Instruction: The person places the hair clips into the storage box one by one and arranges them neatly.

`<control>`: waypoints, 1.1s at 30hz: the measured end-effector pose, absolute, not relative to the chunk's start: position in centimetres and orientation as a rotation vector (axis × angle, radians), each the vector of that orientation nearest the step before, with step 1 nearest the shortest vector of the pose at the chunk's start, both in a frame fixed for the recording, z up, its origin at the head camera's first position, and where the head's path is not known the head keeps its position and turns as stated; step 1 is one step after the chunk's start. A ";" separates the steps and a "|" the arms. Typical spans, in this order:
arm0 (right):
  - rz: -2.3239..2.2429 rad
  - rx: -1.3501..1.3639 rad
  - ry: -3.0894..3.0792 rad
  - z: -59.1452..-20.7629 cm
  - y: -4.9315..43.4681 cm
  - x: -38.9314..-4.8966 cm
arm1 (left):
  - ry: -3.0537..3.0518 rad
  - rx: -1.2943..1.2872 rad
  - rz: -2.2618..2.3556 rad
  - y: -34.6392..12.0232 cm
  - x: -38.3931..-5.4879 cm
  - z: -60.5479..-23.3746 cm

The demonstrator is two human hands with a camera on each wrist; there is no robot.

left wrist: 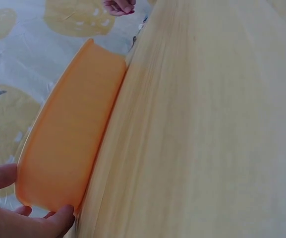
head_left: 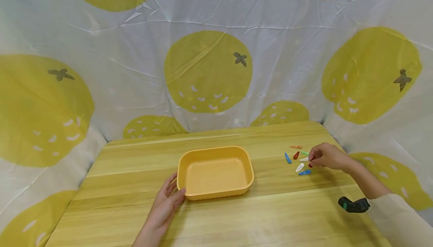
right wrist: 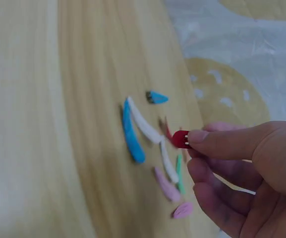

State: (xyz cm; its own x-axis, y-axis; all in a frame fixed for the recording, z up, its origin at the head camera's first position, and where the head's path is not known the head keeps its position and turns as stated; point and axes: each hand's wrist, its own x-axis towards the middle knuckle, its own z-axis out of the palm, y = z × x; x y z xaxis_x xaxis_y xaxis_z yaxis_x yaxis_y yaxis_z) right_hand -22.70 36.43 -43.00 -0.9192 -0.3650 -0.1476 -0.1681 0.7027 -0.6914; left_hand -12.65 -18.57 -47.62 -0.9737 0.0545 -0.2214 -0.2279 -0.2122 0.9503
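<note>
A yellow-orange plastic tray [head_left: 216, 193] stands on the wooden table. At its front left corner my left hand [head_left: 165, 203] holds it, thumb on the front side and fingers along the left wall. My right hand [head_left: 327, 156] pinches a red snap hair clip [right wrist: 181, 139] between thumb and index finger, above a loose group of clips. Among these lie a blue clip [head_left: 288, 158], a white clip [head_left: 300, 167], another blue clip [head_left: 305, 172] and a dark red clip [head_left: 296, 155]. Pink clips [right wrist: 167, 184] and a green clip [right wrist: 179, 173] show in the right wrist view.
The wooden table [head_left: 270, 217] reaches back to a white curtain [head_left: 280, 62] printed with yellow fruit, which also hangs at both sides. An orange clip [head_left: 295, 147] lies farthest back in the group. A black device [head_left: 353, 205] sits at my right wrist.
</note>
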 end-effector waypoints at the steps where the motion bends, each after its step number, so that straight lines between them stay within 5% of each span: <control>1: -1.015 -0.433 2.643 -42.7 36.1 -22.9 | 1.845 -0.206 2.305 -18.6 -12.6 -47.6; 33: -0.830 -0.707 2.530 -36.7 24.1 -29.3 | 1.830 -0.213 2.306 -18.7 -12.6 -47.8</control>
